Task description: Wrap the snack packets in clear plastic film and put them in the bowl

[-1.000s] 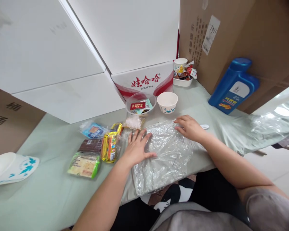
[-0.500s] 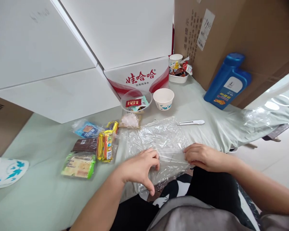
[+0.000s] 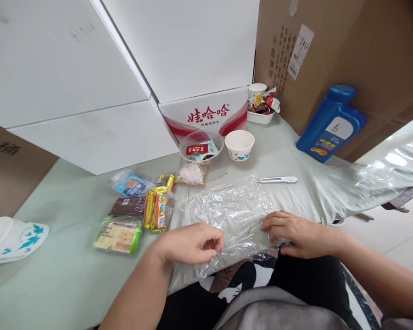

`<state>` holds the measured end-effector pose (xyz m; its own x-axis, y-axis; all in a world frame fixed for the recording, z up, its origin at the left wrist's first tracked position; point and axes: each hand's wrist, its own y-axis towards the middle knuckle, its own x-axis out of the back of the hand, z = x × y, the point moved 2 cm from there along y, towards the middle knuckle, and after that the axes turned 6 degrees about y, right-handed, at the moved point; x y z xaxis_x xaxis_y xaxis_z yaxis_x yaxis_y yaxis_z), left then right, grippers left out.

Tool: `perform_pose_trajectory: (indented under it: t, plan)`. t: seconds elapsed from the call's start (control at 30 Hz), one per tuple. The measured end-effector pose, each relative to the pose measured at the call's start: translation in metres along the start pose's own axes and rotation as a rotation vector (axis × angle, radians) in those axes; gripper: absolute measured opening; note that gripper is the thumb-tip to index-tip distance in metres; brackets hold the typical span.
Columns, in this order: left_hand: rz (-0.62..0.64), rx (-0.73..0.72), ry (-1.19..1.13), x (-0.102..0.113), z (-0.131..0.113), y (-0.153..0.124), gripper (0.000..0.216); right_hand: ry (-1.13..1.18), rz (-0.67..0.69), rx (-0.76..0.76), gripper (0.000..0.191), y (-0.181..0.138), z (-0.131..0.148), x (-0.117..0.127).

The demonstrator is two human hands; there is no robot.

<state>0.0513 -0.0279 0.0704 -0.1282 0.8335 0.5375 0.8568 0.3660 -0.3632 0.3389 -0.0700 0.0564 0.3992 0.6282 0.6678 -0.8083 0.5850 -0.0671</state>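
Note:
A crinkled clear plastic bag (image 3: 237, 206) lies spread on the cloth in front of me, its near edge hanging over my lap. My left hand (image 3: 196, 243) is closed at the bag's near left edge, fingers curled and thumb drawn in against the film. On the right side of the bag rests my right hand (image 3: 292, 233), fingers extended over the film and thumb apart near the front edge. Just beyond the bag lies a white utility knife (image 3: 277, 179).
Wrapped snacks (image 3: 158, 206) lie to the left, near a paper cup (image 3: 17, 240). Behind the bag stand a clear plastic bowl (image 3: 201, 156) with packets and a paper bowl (image 3: 240, 145). A blue bottle (image 3: 332, 123) leans by a cardboard box (image 3: 330, 50). White boxes (image 3: 186, 50) wall the back.
My left hand has gone from spread to curled closed at the bag's edge. The bag's near edge has shifted, and the right thumb now shows apart from the fingers. The view has shifted slightly.

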Motion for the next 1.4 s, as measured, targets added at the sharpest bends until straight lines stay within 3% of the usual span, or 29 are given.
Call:
perform_pose_trajectory:
  t: [0.07, 0.13, 0.33, 0.47, 0.7, 0.83, 1.0, 1.17, 1.23, 1.33, 1.4]
  plan:
    - [0.089, 0.047, -0.271, 0.007, 0.008, -0.004, 0.003, 0.079, -0.028, -0.028, 0.019, -0.002, 0.001, 0.002]
    - [0.085, 0.090, -0.460, 0.013, 0.017, -0.006, 0.014, 0.171, -0.065, -0.077, 0.017, -0.001, 0.000, 0.008]
    - [-0.171, 0.182, -0.711, 0.029, 0.048, -0.009, 0.056, 0.312, -0.393, -0.326, 0.023, 0.028, -0.028, 0.024]
    - [-0.301, 0.169, -0.771, 0.037, 0.062, -0.011, 0.080, 0.170, -0.522, -0.496, 0.019, 0.050, -0.049, 0.023]
    - [-0.524, 0.221, -0.737, 0.044, 0.059, -0.017, 0.087, -0.200, -0.536, -0.592, 0.022, 0.062, -0.053, 0.024]
    - [-0.491, 0.303, -0.605, 0.040, 0.057, -0.012, 0.071, -0.292, -0.522, -0.630, 0.023, 0.065, -0.054, 0.026]
    - [-0.787, 0.441, -0.250, 0.036, 0.073, 0.002, 0.033, -0.399, -0.517, -0.669, 0.025, 0.070, -0.060, 0.026]
    - [-0.803, 0.591, 0.156, 0.035, 0.077, 0.008, 0.029, -0.496, -0.470, -0.699, 0.026, 0.075, -0.063, 0.023]
    - [-0.928, 0.617, 0.338, 0.037, 0.070, 0.005, 0.028, -0.528, -0.458, -0.702, 0.027, 0.076, -0.063, 0.022]
    - [-1.158, 0.462, 0.578, 0.034, 0.053, 0.003, 0.014, -0.558, -0.447, -0.701, 0.027, 0.077, -0.061, 0.019]
    - [-1.061, 0.252, 0.603, 0.026, 0.046, 0.009, 0.012, -0.568, -0.437, -0.698, 0.028, 0.078, -0.060, 0.016]
